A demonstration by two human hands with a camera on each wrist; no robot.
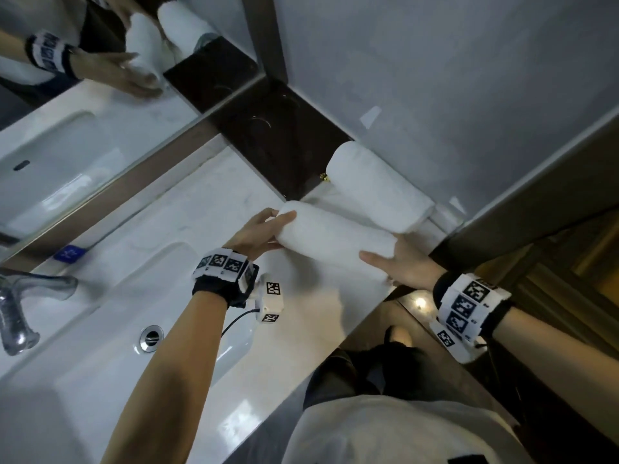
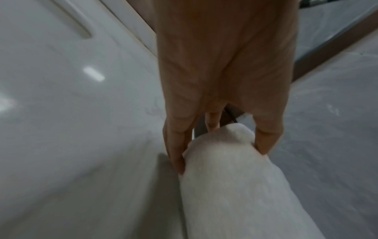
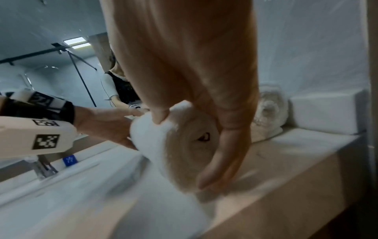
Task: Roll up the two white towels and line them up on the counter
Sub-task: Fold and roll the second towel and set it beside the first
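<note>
One rolled white towel [image 1: 378, 187] lies on the white counter [image 1: 207, 202] against the wall at the far right; the right wrist view shows it [image 3: 270, 113] behind my fingers. A second rolled towel [image 1: 335, 234] sits just in front of it and parallel, held at both ends. My left hand [image 1: 264, 232] grips its left end, thumb and fingers on opposite sides [image 2: 222, 155]. My right hand [image 1: 398, 266] holds the right end [image 3: 187, 145], thumb on top, fingers under the spiral face. I cannot tell whether this roll touches the counter.
The sink basin [image 1: 100, 296] with its drain [image 1: 151, 336] and chrome faucet [image 1: 20, 313] lies to the left. A mirror [image 1: 83, 95] runs behind the counter, beside a dark brown ledge [image 1: 281, 139]. A white block [image 3: 323, 111] stands at the counter's right end.
</note>
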